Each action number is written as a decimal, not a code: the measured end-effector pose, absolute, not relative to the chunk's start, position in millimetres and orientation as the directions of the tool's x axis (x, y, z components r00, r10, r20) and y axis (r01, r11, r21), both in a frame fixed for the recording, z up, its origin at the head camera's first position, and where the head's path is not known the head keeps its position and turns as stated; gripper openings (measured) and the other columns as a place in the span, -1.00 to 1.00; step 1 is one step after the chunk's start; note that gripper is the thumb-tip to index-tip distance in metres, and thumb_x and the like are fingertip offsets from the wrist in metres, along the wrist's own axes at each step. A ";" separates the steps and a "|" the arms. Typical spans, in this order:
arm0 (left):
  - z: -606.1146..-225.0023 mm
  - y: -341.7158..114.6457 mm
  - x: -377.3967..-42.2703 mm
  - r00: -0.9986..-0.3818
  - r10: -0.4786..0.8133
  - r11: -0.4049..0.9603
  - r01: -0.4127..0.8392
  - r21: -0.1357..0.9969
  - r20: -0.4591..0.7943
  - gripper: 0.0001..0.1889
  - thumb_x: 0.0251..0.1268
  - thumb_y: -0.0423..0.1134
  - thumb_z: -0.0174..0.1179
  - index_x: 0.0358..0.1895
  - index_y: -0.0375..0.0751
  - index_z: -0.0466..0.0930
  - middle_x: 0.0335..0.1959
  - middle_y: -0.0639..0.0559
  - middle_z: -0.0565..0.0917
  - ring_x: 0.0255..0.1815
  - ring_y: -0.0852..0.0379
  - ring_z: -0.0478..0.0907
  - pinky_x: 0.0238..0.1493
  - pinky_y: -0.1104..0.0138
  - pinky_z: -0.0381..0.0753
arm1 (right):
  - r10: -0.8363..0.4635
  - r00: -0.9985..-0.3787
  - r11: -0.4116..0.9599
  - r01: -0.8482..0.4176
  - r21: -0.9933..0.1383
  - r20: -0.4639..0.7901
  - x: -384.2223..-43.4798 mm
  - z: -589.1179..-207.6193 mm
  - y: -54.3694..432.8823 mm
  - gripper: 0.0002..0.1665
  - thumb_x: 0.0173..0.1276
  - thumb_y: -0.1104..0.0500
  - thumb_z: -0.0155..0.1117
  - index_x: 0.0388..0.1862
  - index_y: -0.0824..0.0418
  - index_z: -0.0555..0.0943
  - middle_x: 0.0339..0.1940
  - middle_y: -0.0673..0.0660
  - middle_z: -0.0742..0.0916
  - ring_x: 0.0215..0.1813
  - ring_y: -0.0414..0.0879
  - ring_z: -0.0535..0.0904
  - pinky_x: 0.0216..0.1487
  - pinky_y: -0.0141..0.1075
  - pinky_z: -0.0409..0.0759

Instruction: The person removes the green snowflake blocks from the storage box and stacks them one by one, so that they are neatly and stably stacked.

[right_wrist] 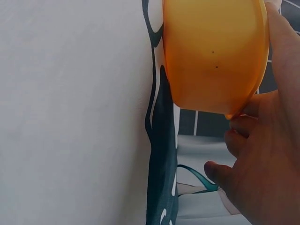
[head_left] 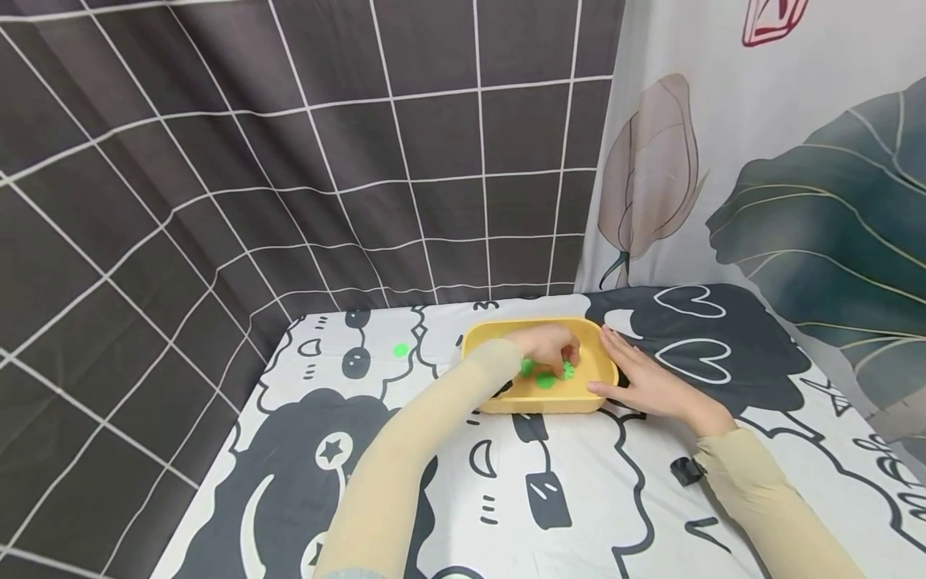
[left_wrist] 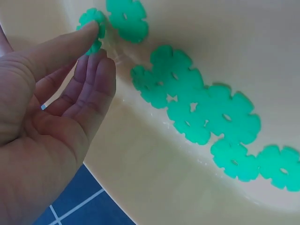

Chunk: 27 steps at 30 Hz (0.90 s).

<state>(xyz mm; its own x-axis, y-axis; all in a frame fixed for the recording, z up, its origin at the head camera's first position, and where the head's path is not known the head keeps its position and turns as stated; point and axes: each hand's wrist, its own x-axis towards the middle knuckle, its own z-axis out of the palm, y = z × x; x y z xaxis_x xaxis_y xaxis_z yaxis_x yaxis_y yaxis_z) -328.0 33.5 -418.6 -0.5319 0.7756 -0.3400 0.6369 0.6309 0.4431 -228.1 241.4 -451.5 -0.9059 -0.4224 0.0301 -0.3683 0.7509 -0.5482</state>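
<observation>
A yellow plastic basin (head_left: 542,405) sits on the patterned cloth. My left hand (head_left: 547,346) reaches into it and pinches a small green flower-shaped piece (left_wrist: 89,18) between thumb and fingers, seen in the left wrist view. Below the hand, several more green flower-shaped pieces (left_wrist: 234,112) lie in the basin, some overlapping; another flower-shaped disc (left_wrist: 127,21) lies close to the pinched one. My right hand (head_left: 651,386) rests at the basin's right end, fingers spread along the rim. In the right wrist view its fingertips touch the orange-looking basin wall (right_wrist: 215,51).
A green round piece (head_left: 401,351) lies on the cloth (head_left: 463,490), left of the basin. Some black thing (head_left: 503,388) shows inside the basin beside the left sleeve. A dark grid-patterned curtain (head_left: 434,145) hangs behind, with a floral curtain (head_left: 651,161) at the right.
</observation>
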 end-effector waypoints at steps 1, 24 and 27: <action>-418.2 32.7 -328.6 -0.530 0.780 0.626 0.636 0.452 -0.334 -0.77 0.14 -0.54 0.34 -0.17 -0.23 0.64 -0.31 0.06 0.60 -0.34 0.22 0.48 -0.27 0.52 0.48 | -0.422 -0.906 0.750 -0.368 -0.549 0.030 -228.0 -451.3 241.3 0.21 0.37 -0.29 0.28 0.64 0.33 -0.09 0.66 0.32 -0.01 0.62 0.32 -0.14 0.47 0.32 0.00; -402.8 11.3 -341.7 -0.567 0.808 0.571 0.684 0.453 -0.162 -0.82 0.26 -0.49 0.20 -0.14 -0.21 0.69 -0.22 0.07 0.69 -0.16 0.23 0.55 -0.07 0.54 0.46 | -0.415 -0.908 0.751 -0.372 -0.545 0.048 -228.8 -455.6 239.8 0.20 0.38 -0.30 0.27 0.64 0.33 -0.08 0.66 0.32 -0.01 0.62 0.32 -0.14 0.47 0.33 -0.01; -396.3 2.3 -344.1 -0.581 0.804 0.564 0.681 0.467 -0.125 -0.80 0.27 -0.48 0.20 -0.09 -0.24 0.69 -0.18 0.03 0.70 -0.15 0.20 0.56 -0.07 0.53 0.47 | -0.415 -0.909 0.752 -0.369 -0.546 0.042 -229.1 -455.4 240.3 0.21 0.38 -0.30 0.27 0.64 0.32 -0.09 0.66 0.31 -0.01 0.62 0.31 -0.14 0.47 0.33 -0.01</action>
